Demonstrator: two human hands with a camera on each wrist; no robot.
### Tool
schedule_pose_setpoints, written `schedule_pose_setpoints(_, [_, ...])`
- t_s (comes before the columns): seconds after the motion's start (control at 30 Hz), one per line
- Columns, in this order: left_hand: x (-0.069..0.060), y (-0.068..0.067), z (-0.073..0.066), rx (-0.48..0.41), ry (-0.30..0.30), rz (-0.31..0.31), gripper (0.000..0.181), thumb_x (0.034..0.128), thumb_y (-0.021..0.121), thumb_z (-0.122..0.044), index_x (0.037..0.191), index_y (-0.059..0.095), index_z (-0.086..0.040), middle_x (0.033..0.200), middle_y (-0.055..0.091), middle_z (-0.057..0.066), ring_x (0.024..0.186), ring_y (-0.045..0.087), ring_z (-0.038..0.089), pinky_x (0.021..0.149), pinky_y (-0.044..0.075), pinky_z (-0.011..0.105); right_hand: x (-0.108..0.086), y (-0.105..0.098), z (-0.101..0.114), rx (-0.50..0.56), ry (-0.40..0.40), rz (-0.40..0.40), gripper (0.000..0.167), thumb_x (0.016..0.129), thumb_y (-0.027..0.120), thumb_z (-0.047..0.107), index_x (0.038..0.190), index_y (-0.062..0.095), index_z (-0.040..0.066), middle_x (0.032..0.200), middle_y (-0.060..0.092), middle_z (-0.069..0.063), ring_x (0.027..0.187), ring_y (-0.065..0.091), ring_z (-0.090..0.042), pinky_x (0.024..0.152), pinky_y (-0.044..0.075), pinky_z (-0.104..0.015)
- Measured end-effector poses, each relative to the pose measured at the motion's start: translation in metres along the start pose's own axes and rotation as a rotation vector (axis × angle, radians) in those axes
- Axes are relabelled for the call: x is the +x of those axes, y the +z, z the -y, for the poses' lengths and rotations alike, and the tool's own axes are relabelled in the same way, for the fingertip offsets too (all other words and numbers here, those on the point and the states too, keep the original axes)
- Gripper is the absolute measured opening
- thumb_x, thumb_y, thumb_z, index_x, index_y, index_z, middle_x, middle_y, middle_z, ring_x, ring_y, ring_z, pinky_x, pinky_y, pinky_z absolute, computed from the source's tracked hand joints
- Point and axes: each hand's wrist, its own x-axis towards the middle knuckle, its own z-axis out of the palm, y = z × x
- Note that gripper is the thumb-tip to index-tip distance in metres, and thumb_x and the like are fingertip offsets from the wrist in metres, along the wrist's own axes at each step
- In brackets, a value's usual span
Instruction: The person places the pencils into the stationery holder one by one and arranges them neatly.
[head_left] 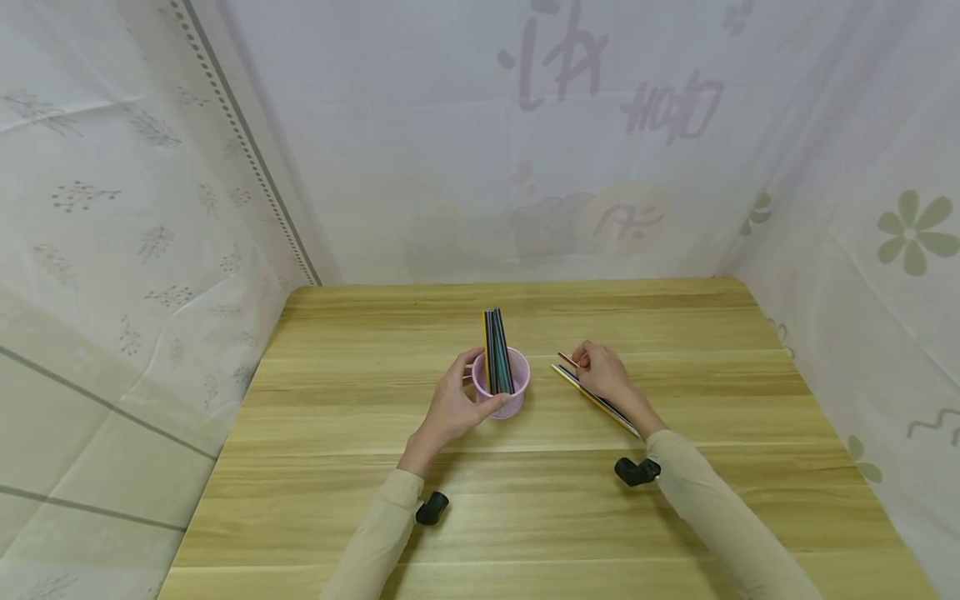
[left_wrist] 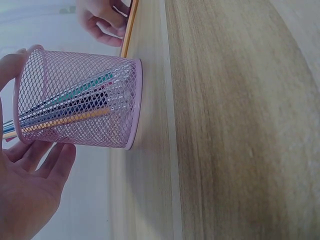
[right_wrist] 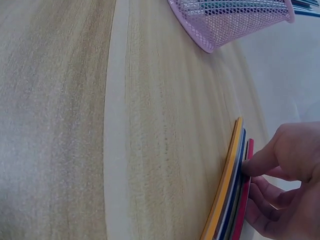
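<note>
A pink mesh pencil cup (head_left: 517, 407) stands on the wooden table, holding a bundle of long thin pencils (head_left: 495, 346) that lean to one side. My left hand (head_left: 452, 404) grips the cup, its thumb across the near side and its fingers round the left. To the cup's right, my right hand (head_left: 603, 375) pinches a red pencil (right_wrist: 244, 202) between thumb and fingers. Right beside that pencil lie a yellow pencil (right_wrist: 225, 187) and a dark blue pencil (right_wrist: 234, 192). In the left wrist view, teal, dark and orange pencils show through the cup's mesh (left_wrist: 75, 100).
The wooden table (head_left: 525, 517) spreads out around both hands. Printed cloth (head_left: 420, 167) hangs behind the table and along its left and right sides. A black wrist device (head_left: 637, 472) sits at each sleeve cuff, close above the tabletop.
</note>
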Motion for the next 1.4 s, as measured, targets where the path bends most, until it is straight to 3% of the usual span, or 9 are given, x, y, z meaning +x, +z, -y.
schedule_pose_setpoints(0.27, [0.000,0.000,-0.001,-0.006,0.005,-0.006,0.083,0.0765,0.091,-0.023,0.146,0.047,-0.010,0.141,0.058,0.011,0.126,0.060,0.030,0.103,0.055,0.044,-0.002,-0.001,0.007,-0.108,-0.050,0.039,0.019,0.087,0.057,-0.007,0.105,0.061,-0.003,0.085,0.061,-0.012,0.077,0.052,-0.024,0.068,0.046,-0.036])
schedule_pose_setpoints(0.4, [0.000,0.000,0.000,-0.025,0.012,-0.007,0.083,0.0762,0.091,-0.024,0.146,0.048,-0.010,0.141,0.058,0.012,0.125,0.060,0.032,0.103,0.055,0.047,-0.003,-0.001,0.008,-0.112,-0.060,0.048,0.028,0.083,0.058,-0.009,0.110,0.060,-0.003,0.088,0.059,-0.012,0.082,0.051,-0.026,0.070,0.046,-0.038])
schedule_pose_setpoints(0.57, [-0.001,0.000,-0.001,-0.040,0.008,-0.005,0.084,0.0767,0.091,-0.024,0.147,0.047,-0.012,0.141,0.057,0.013,0.125,0.060,0.035,0.103,0.055,0.050,0.000,-0.006,0.014,-0.104,-0.104,0.012,0.032,0.086,0.058,-0.009,0.117,0.060,-0.003,0.099,0.065,-0.019,0.090,0.058,-0.032,0.073,0.051,-0.045])
schedule_pose_setpoints(0.73, [-0.001,0.000,-0.002,-0.011,-0.011,-0.003,0.083,0.0770,0.090,-0.025,0.147,0.046,-0.013,0.141,0.057,0.010,0.125,0.060,0.031,0.103,0.055,0.045,0.003,-0.016,0.028,-0.051,-0.119,0.008,0.035,0.092,0.048,-0.007,0.125,0.058,-0.002,0.105,0.063,-0.022,0.097,0.057,-0.034,0.077,0.050,-0.047])
schedule_pose_setpoints(0.9, [-0.001,0.001,0.000,0.005,0.009,-0.006,0.082,0.0778,0.089,-0.026,0.146,0.046,-0.011,0.140,0.058,0.011,0.124,0.061,0.030,0.103,0.056,0.045,0.006,-0.027,0.046,0.008,-0.131,0.003,0.041,0.090,0.044,-0.005,0.129,0.057,-0.002,0.108,0.062,-0.022,0.102,0.056,-0.034,0.083,0.049,-0.049])
schedule_pose_setpoints(1.2, [0.000,0.000,0.001,-0.008,0.023,-0.006,0.082,0.0774,0.090,-0.027,0.146,0.047,-0.012,0.140,0.058,0.010,0.126,0.060,0.030,0.103,0.056,0.046,0.006,-0.047,0.083,0.114,-0.161,-0.018,0.038,0.095,0.046,-0.002,0.131,0.056,-0.004,0.106,0.064,-0.022,0.091,0.062,-0.031,0.076,0.052,-0.041])
schedule_pose_setpoints(1.4, [0.000,0.000,0.001,-0.008,0.036,-0.004,0.082,0.0781,0.089,-0.026,0.146,0.046,-0.011,0.140,0.058,0.011,0.126,0.060,0.031,0.102,0.056,0.046,0.006,-0.060,0.104,0.219,-0.194,-0.037,0.035,0.098,0.046,-0.001,0.133,0.053,-0.006,0.112,0.062,-0.026,0.097,0.063,-0.034,0.082,0.056,-0.043])
